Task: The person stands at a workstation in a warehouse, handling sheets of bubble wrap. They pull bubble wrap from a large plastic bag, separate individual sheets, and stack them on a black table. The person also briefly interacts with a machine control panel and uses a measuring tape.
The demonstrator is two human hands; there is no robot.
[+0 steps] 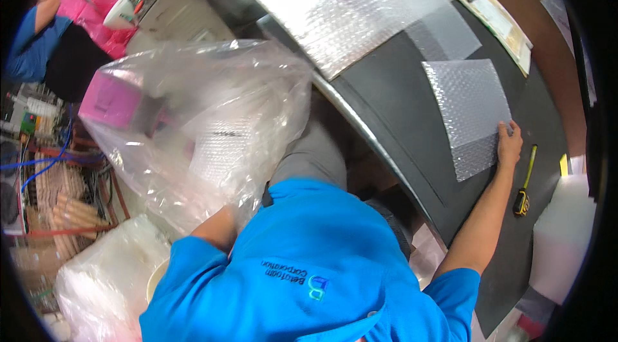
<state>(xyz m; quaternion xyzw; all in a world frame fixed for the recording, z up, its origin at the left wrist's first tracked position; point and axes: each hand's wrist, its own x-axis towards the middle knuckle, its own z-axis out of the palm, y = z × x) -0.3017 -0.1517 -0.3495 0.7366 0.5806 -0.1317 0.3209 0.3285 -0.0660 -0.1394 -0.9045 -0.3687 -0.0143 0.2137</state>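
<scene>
My right hand [509,144] grips the right edge of a clear bubble-wrap sheet [473,113] over the dark tabletop [380,107]. To my left, my left forearm [217,231] reaches to the lower edge of a large clear plastic bag [270,78]. The fingers of that hand are hidden by the bag and my body. Through the bag's film, a stack of white bubble-wrap pieces [222,149] shows inside. A yellow and black tape measure [522,202] with its blade partly out lies near my right forearm.
A large bubble-wrap pile [335,7] covers the table's far end. Beside it lies a clipboard with papers and a pen [492,17]. A filled plastic bag [109,271] sits at lower left. Another person [64,52] stands at far left, near a cluttered cabinet [183,10].
</scene>
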